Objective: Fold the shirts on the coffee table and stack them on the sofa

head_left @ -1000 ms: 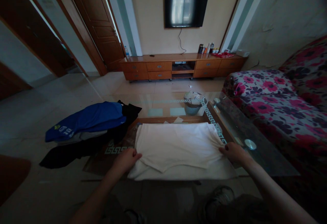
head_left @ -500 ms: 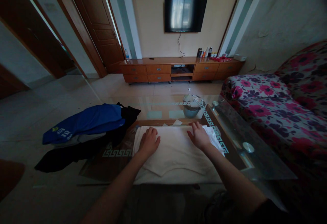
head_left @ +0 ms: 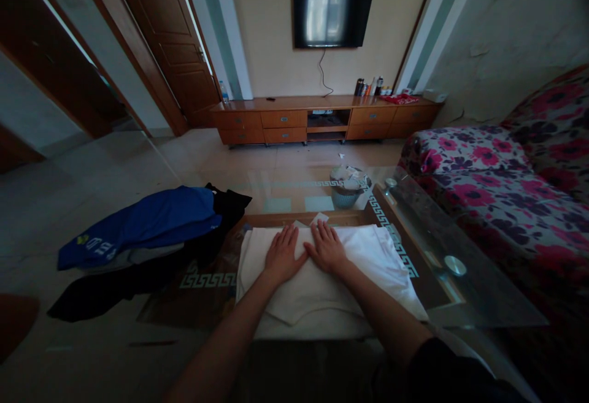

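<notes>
The sofa stands well to the right of the cloth, and the cabinet well beyond it. The bench, topped with glass, spreads under the cloth. Left of the cloth, blue clothing lies over black clothing. The white cloth itself lies flat and folded on the bench in front of the person, directly under both hands and forearms, its long axis running from side to side, across the line of the fingers. Its dipped, curved edge points toward the person; its straighter edge faces away. The bin shows beyond the cloth. The left hand and right hand rest palm down on the cloth's far half, side by side, thumbs almost meeting, clamped on nothing. Both touch it, so neither is nearer, though the left lies closer to its own end.
</notes>
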A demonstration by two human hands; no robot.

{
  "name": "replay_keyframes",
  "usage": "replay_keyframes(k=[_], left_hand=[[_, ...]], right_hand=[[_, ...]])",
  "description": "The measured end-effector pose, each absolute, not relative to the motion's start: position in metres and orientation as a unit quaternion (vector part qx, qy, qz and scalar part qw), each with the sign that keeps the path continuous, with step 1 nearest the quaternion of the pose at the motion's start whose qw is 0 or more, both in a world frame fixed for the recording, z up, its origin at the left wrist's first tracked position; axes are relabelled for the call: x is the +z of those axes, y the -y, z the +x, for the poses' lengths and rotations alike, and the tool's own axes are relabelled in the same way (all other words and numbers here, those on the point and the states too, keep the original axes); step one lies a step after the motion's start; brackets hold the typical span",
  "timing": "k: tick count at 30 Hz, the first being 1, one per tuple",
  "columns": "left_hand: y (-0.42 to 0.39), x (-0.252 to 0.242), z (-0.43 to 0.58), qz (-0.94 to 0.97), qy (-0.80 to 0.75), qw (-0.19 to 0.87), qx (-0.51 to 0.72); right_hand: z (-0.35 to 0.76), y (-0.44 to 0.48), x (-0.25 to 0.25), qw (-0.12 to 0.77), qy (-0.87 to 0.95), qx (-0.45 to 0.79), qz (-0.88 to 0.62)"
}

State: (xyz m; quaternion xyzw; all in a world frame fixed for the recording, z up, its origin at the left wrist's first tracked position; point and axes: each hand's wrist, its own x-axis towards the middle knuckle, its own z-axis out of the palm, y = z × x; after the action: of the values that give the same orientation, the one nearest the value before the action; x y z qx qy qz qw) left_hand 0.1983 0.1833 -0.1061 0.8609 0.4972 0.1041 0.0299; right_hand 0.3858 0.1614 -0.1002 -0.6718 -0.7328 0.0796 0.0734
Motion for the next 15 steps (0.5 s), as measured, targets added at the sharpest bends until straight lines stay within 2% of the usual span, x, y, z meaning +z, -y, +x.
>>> replay_keyframes(k=[9,15], left_hand=[[-0.199,-0.105,0.121,0.828,-0.55,0.009,0.108],[-0.202,-0.111,0.086,0.837,-0.537,0.02,0.102]], right_hand=[[0.5,-0.127,-0.11,0.065,0.696,-0.021,-0.715],[0.547,-0.108,-0.117,0.066,0.678,-0.021,-0.731]])
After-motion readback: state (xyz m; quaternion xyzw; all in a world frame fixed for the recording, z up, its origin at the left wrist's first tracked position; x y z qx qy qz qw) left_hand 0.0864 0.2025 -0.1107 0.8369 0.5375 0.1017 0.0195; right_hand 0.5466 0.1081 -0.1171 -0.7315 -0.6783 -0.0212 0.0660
